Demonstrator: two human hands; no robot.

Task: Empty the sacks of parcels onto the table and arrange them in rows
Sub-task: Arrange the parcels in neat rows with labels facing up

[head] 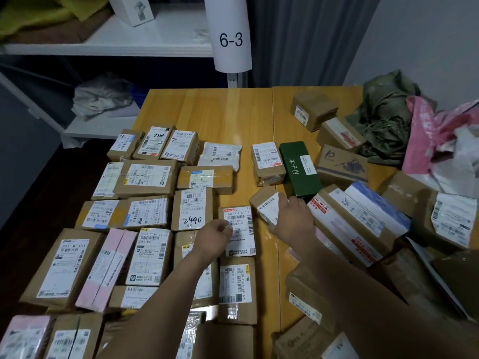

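Head view: the right hand is gripping 1 small parcel just in front of the green box. The left hand, fingers curled, is touching a labelled parcel left of that box (grip unclear). The leaning heap right of the green box could be sliding next if jostled, scattering the tabletop rows.

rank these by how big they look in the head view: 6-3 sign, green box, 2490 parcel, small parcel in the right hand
1. 6-3 sign
2. green box and 2490 parcel, too alike to split
3. small parcel, partly hidden by the right hand
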